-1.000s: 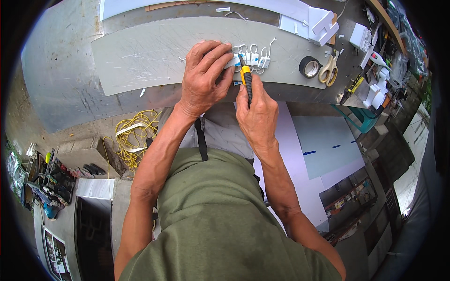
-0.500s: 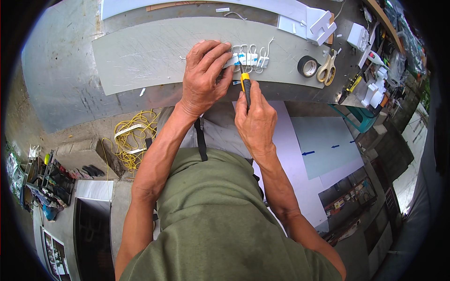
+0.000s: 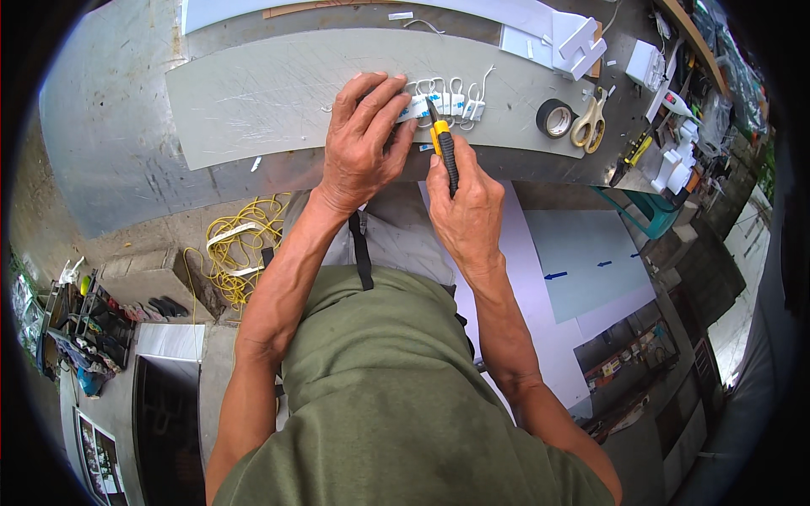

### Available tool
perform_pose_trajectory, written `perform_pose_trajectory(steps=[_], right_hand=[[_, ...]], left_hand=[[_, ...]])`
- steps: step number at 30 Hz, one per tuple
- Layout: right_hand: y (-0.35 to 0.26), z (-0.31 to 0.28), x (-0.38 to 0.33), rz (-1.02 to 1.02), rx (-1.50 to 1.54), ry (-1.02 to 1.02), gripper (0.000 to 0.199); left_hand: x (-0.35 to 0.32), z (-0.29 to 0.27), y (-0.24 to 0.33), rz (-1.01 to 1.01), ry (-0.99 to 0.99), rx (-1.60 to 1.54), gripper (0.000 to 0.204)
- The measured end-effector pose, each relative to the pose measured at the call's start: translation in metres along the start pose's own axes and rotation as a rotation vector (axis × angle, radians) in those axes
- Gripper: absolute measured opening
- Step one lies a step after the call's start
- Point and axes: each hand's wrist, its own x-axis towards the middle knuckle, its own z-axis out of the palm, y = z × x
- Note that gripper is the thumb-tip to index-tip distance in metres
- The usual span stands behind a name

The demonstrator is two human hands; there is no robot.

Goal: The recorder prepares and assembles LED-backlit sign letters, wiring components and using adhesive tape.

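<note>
My left hand (image 3: 363,139) bends over the left end of a short row of white adhesive tape pieces with blue print (image 3: 457,104), holding it against the grey cutting board (image 3: 253,101). A thin white cord (image 3: 456,83) runs in loops under and past the tape pieces. In my right hand (image 3: 467,207) is a utility knife (image 3: 447,152) with a yellow and black handle, its fingers wrapped round the grip. The blade points away from me and lies over the tape, just right of my left fingertips. Whether its tip touches the tape I cannot tell.
Black tape (image 3: 554,119) in a roll and beige-handled scissors (image 3: 588,122) lie on the board's right end. White plastic parts (image 3: 578,49), a yellow-black cutter (image 3: 636,152) and other tools crowd the table's right side. Yellow cord (image 3: 245,249) lies tangled below the table at left.
My right hand has shifted slightly right and toward me, tilting the knife further left. My left hand has moved a little left, showing more of the tape.
</note>
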Motion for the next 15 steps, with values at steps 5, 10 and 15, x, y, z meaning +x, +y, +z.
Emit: perform_pose_trajectory(steps=[5, 10, 15], right_hand=[[0.0035, 0.0041, 0.0031, -0.022, -0.028, -0.023, 0.034], [0.0045, 0.0064, 0.0028, -0.021, -0.022, -0.014, 0.033], [0.0045, 0.0038, 0.0047, -0.017, 0.003, -0.015, 0.031]], left_hand=[[0.0004, 0.0009, -0.0003, -0.006, 0.006, -0.002, 0.039], [0.0003, 0.0009, 0.0, -0.016, 0.006, -0.011, 0.038], [0.0002, 0.0016, -0.0001, -0.015, 0.007, -0.012, 0.039]])
